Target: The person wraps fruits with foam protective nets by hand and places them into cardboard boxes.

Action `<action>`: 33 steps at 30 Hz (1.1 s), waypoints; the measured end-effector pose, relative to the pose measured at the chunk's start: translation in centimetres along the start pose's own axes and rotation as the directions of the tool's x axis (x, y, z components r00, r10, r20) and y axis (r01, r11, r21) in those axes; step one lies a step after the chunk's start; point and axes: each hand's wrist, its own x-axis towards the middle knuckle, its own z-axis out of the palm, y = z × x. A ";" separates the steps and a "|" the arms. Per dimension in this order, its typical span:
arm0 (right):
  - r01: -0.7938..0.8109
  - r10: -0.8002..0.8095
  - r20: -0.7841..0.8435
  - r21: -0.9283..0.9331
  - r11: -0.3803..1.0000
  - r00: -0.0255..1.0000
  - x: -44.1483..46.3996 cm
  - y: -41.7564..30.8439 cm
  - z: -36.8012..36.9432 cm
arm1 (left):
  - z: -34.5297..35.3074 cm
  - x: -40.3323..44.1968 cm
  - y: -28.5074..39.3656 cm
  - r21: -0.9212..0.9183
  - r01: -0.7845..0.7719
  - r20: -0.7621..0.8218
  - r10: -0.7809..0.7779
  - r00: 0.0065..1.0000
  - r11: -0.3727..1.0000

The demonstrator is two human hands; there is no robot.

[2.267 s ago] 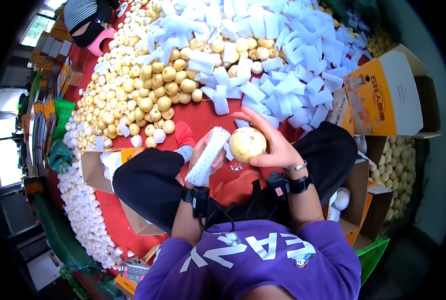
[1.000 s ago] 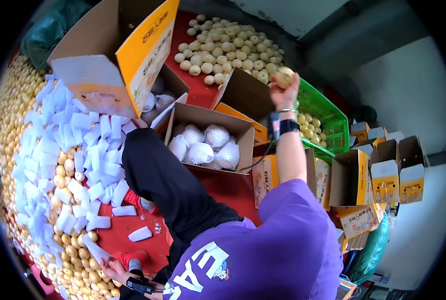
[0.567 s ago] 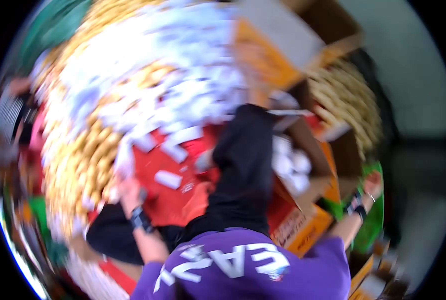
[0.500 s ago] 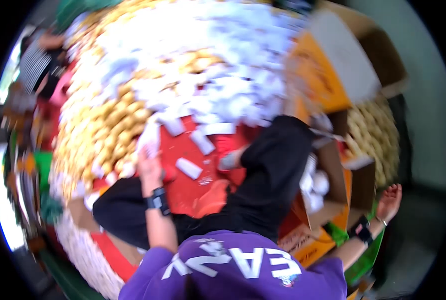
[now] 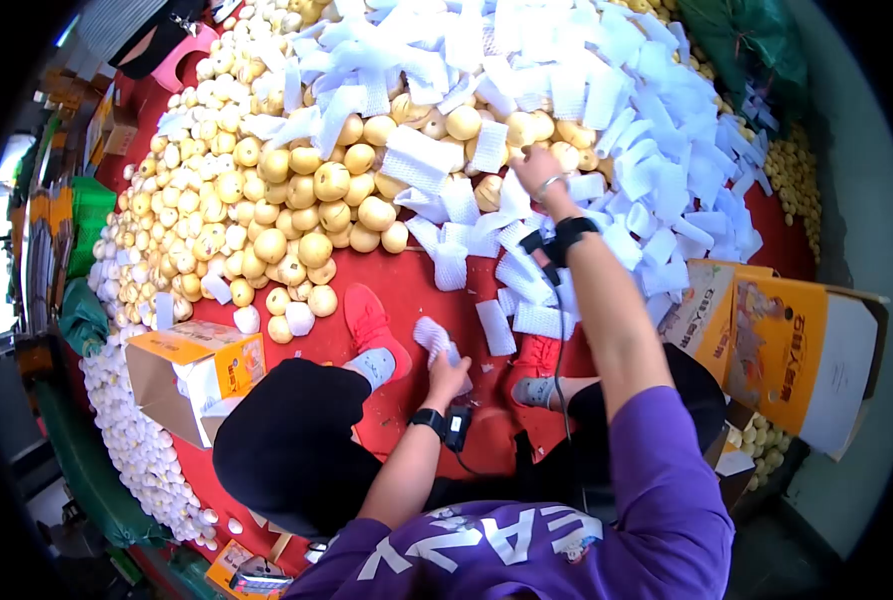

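Note:
My left hand [image 5: 449, 377] is low over the red mat between my legs, its fingers closed round a white foam net sleeve [image 5: 432, 338]. My right hand [image 5: 537, 170] reaches forward to the pile of round yellow fruit [image 5: 331, 182], beside loose foam sleeves [image 5: 591, 95]. Its fingers are bent at the fruit, and I cannot make out whether they hold one. More foam sleeves lie just below and to the right of that hand.
Orange and white cartons [image 5: 781, 350] stand at the right, with pale fruit behind them. An open carton [image 5: 198, 370] sits by my left knee. Wrapped white fruit [image 5: 141, 440] lies far left. A person [image 5: 141, 40] is at the upper left near a pink stool [image 5: 183, 58].
My right hand has come from the green crate at the right, where it had held a fruit earlier, to the pile in front. My left hand has moved towards the middle. The view has turned left.

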 end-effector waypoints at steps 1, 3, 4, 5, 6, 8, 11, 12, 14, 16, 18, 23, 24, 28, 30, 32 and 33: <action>-0.033 0.031 -0.032 -0.066 0.997 0.999 0.4 -0.1 2.6 | 0.1 -0.1 1.3 -0.035 -0.025 0.037 0.026 0.999 0.999; -0.147 0.146 0.023 0.035 0.988 0.989 0.6 1.3 7.6 | 0.6 0.8 2.2 -0.057 -0.152 0.011 0.153 0.988 0.987; -0.140 0.139 -0.071 -0.021 0.990 0.988 -0.3 1.5 8.6 | 0.5 1.3 2.6 -0.094 -0.187 0.004 0.188 0.982 0.978; -0.137 0.123 -0.163 -0.079 0.987 0.979 -1.1 2.3 9.8 | -0.1 2.1 3.7 -0.100 -0.174 0.011 0.176 0.984 0.980; -0.144 0.130 -0.150 -0.086 0.986 0.980 -1.9 2.7 9.8 | -0.7 2.8 4.8 -0.148 -0.108 0.002 0.110 0.994 0.983; -0.315 0.319 0.002 -0.138 0.939 0.948 -3.6 3.5 8.6 | -0.3 4.6 3.6 -0.376 -0.022 -0.058 0.000 0.998 0.926; -0.173 0.207 0.011 -0.502 0.847 0.978 -5.2 4.2 6.5 | -3.7 5.1 5.3 -0.245 -0.046 -0.348 -0.043 0.936 0.968; -0.128 0.158 0.013 -0.518 0.846 0.987 -5.0 3.6 5.9 | -4.2 5.2 4.5 -0.199 -0.029 -0.383 -0.050 0.923 0.980; 0.048 -0.031 0.045 -0.434 0.900 0.999 -3.9 2.3 5.9 | -4.5 4.9 2.7 -0.092 0.018 -0.411 -0.054 0.910 0.996; 0.225 -0.222 0.050 -0.333 0.916 0.974 -2.5 1.1 7.4 | -3.6 3.7 1.5 0.083 0.083 -0.322 -0.052 0.945 0.993; 0.330 -0.201 0.269 -0.628 0.705 0.942 -1.7 1.2 9.9 | -1.4 2.0 0.8 0.227 0.079 -0.174 -0.039 0.984 0.971; 0.380 -0.250 0.291 -0.611 0.695 0.923 -4.9 2.6 10.1 | 1.5 1.1 0.0 0.095 -0.018 0.003 0.018 1.000 0.995; 0.317 -0.219 0.243 -0.518 0.794 0.945 -6.9 2.2 8.5 | 0.9 1.5 0.6 0.031 -0.134 -0.029 0.135 0.990 0.990; -0.195 0.127 0.163 0.520 0.832 0.978 -13.7 2.2 2.3 | -2.8 2.7 6.0 -0.153 -0.242 -0.105 0.228 0.968 0.958; -0.269 -0.010 0.280 0.931 0.247 0.960 -16.5 1.2 -0.6 | -5.2 2.8 7.8 -0.144 -0.172 -0.128 0.154 0.980 0.975; -0.412 -0.317 0.322 0.869 -0.275 0.892 -19.6 -0.7 -2.9 | -5.6 4.0 5.8 -0.367 -0.197 -0.203 0.129 0.971 0.909; -0.485 -0.451 0.295 0.779 -0.396 0.842 -20.8 -1.6 -3.7 | -6.7 3.2 7.2 -0.542 -0.129 -0.151 0.055 0.987 0.830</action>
